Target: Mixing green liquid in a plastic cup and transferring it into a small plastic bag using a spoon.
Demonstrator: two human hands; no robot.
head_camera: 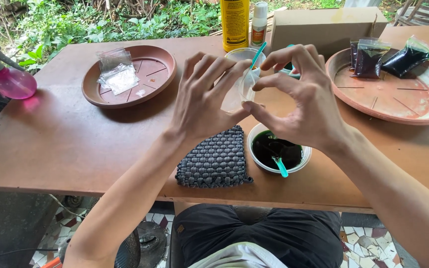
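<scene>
Dark shorts and the person's lap fill the bottom of the view, and just beyond them a grey woven pad [215, 159] lies at the near edge of the brown table [60, 144]. Beside the pad stands a white cup [279, 149] of very dark green liquid with a teal spoon [279, 165] resting in it.

Above these, the left hand [202, 99] and right hand [301, 97] meet over a small clear plastic bag [239, 92]. Both thumbs and forefingers are pinched on its upper edges, the other fingers fanned apart; it looks as if the mouth is being pulled open, though the film is too clear to be sure. To do this well, I would grip only the rim, pull evenly to either side, and hold the bag upright over the pad so nothing spills.

Behind the hands stands a clear cup [244, 54] with a teal straw. To the left a clay saucer [162, 74] holds small clear bags; to the right another clay saucer [403, 101] holds dark filled bags [371, 57]. Farthest off are a yellow bottle [235, 22], a small white bottle [259, 22] and a cardboard box [326, 27]
</scene>
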